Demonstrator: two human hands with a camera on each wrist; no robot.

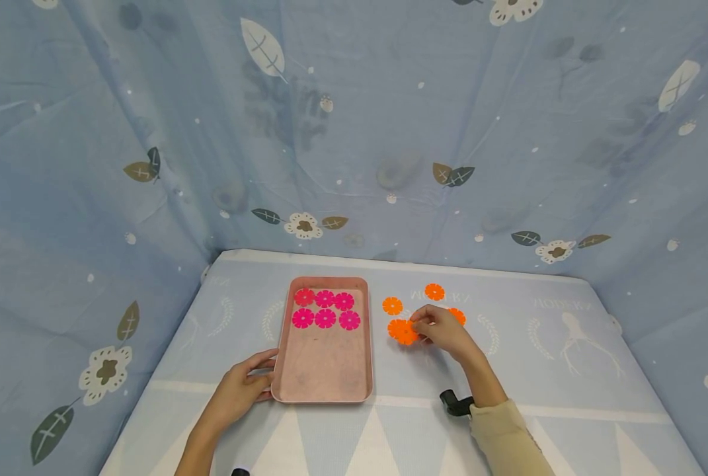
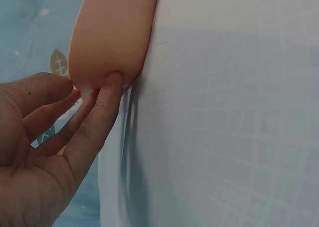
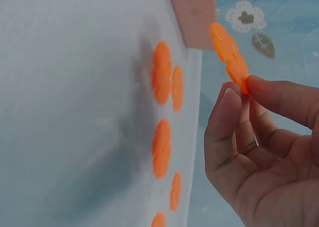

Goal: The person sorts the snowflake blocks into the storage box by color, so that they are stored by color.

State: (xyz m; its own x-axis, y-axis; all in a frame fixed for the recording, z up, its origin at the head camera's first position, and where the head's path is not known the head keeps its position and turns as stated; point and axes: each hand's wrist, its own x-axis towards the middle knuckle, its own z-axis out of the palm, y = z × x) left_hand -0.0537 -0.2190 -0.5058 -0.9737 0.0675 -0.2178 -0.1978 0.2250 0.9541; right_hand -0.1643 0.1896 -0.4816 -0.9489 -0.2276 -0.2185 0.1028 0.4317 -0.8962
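Observation:
My right hand [image 1: 443, 328] pinches a pair of joined orange notched, flower-shaped discs [image 3: 230, 52] between thumb and fingertips, raised off the table in the right wrist view. Near that hand lie more orange discs [image 1: 392, 305], several of them in the right wrist view. Beside the lower left side of a pink tray [image 1: 324, 370], my left hand [image 1: 237, 393] touches the tray's outer wall with fairly straight fingers [image 2: 94, 112]. Two rows of pink notched discs [image 1: 325, 318] lie in the tray's far half.
A black object [image 1: 455, 403], its kind unclear, is by the right forearm. Patterned blue cloth walls [image 1: 354, 132] rise behind and at both sides of the cloth-covered table [image 1: 544, 370]. A small dark item [image 1: 240, 471] shows at the bottom edge.

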